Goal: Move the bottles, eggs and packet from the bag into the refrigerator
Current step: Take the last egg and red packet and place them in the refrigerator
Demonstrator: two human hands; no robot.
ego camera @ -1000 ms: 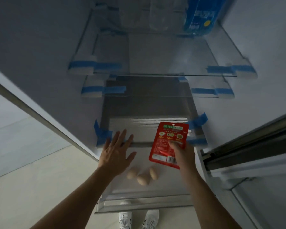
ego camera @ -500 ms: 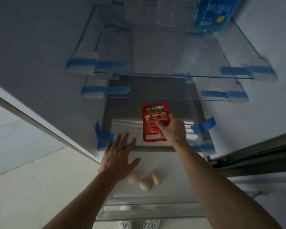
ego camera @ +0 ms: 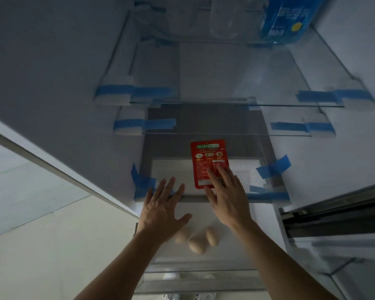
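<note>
The red packet (ego camera: 208,161) lies flat on the ribbed lower shelf (ego camera: 171,169) of the open refrigerator. My right hand (ego camera: 227,195) is spread, its straight fingertips touching the packet's lower right part. My left hand (ego camera: 162,208) hovers flat and spread at the shelf's front edge, holding nothing. Three eggs (ego camera: 195,241) sit in the pulled-out drawer (ego camera: 204,284) below my hands. On the top glass shelf stand a clear bottle (ego camera: 223,18) and a blue-labelled bottle (ego camera: 286,20).
Two glass shelves (ego camera: 225,103) taped with blue strips sit above the packet. The refrigerator's side walls close in left and right. A door frame (ego camera: 333,215) lies at the right. Pale floor (ego camera: 52,245) shows at the lower left, shoes at the bottom edge.
My right hand carried the packet into the refrigerator, laid it flat on the lower shelf and released its pinch; the fingers now rest straight on it. The left hand stayed nearly still.
</note>
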